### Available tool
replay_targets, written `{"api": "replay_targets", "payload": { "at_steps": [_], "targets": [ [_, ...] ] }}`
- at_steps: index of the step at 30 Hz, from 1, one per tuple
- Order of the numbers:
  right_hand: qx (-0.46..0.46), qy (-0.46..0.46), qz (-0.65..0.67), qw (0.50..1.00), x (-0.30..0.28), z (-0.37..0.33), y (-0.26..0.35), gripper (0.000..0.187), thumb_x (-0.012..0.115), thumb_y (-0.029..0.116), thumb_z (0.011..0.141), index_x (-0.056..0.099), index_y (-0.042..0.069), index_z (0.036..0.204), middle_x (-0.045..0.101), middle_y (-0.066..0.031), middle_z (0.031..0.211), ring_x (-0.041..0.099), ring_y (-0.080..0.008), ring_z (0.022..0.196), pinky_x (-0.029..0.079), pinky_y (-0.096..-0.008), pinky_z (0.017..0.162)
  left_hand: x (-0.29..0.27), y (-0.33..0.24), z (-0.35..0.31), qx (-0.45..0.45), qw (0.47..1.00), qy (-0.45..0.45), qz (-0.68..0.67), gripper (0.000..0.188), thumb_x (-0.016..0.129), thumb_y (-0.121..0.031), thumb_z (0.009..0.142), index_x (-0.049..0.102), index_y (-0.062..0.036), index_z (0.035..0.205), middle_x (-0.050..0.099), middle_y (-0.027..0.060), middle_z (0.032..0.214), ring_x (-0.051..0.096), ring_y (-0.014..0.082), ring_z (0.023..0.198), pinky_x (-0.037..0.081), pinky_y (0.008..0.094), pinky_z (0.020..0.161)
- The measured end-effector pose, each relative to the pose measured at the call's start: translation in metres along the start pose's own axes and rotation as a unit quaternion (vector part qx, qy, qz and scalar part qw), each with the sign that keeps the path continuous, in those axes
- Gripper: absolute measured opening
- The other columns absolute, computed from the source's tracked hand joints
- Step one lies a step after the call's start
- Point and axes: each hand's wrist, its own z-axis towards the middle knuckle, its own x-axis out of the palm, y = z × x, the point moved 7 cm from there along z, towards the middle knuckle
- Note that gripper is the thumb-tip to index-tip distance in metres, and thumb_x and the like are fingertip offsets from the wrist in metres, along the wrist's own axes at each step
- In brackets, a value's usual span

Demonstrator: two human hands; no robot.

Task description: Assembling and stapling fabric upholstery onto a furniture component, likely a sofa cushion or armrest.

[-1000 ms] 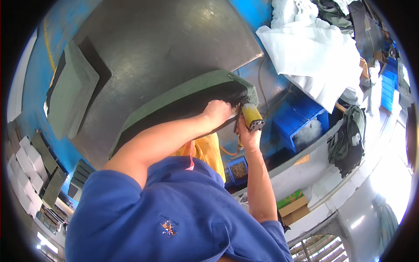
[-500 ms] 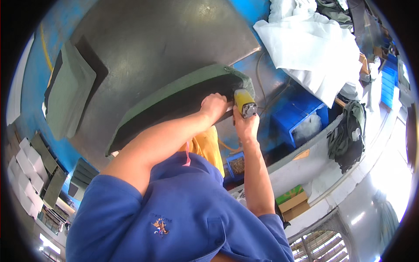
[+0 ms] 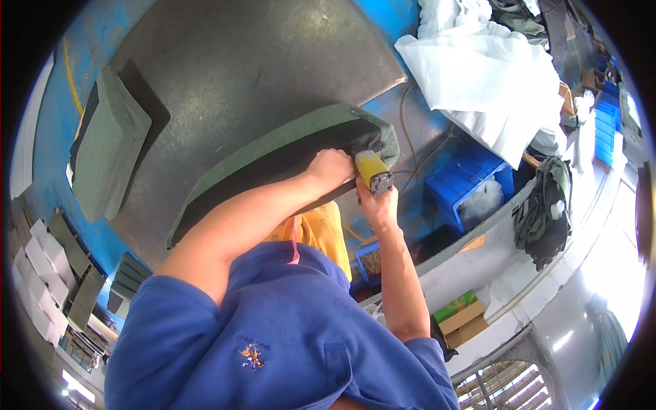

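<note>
Head view: I look down on the dark table [image 3: 260, 55], my landmark for every place below.
Green-edged panel [image 3: 273, 160]: along the table's near edge, tilted, black face toward the wearer; what bears its lower side is hidden from me.
Panel feel: I judge it stiff at the core, since its long curve holds, with soft padding under the green border; bulky more than heavy, the cloth not slippery.
Best hold: I'd take it by the firm rim, spreading fingers so the padding isn't dented.
Left hand [image 3: 331, 168]: off the table's near edge, against the black face, fingers curled in; I cannot tell whether they pinch cloth.
Right hand [image 3: 378, 205]: further right off that edge, fingers wrapped round the yellow tool [image 3: 372, 168], which looks hard and somewhat top-heavy; its handle suits a full grip.
</note>
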Motion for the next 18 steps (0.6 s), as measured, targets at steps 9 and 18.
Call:
{"api": "replay_targets", "payload": {
  "at_steps": [9,18],
  "targets": [
    [0.018,-0.025,0.017,0.999,0.011,0.009,0.011,0.025,0.074,0.024,0.087,0.071,-0.001,0.09,0.072,-0.0106,0.074,0.071,-0.0215,0.07,0.055,-0.0363,0.067,-0.022,0.1,-0.104,-0.063,0.997,-0.017,-0.035,0.03,0.068,-0.02,0.088,0.055,-0.0008,0.106,0.068,0.0207,0.095,0.071,0.0391,0.085,0.057,0.0512,0.07],
    [-0.016,-0.072,0.018,0.997,0.013,0.023,0.0,0.032,0.075,0.025,0.086,0.073,-0.003,0.1,0.076,-0.0184,0.086,0.076,-0.0299,0.087,0.057,-0.0396,0.077,-0.026,0.08,-0.101,0.054,0.995,0.071,-0.053,0.02,0.053,-0.01,0.087,0.065,0.0055,0.089,0.069,0.0289,0.079,0.07,0.0457,0.08,0.055,0.0567,0.073]
  ]
}}
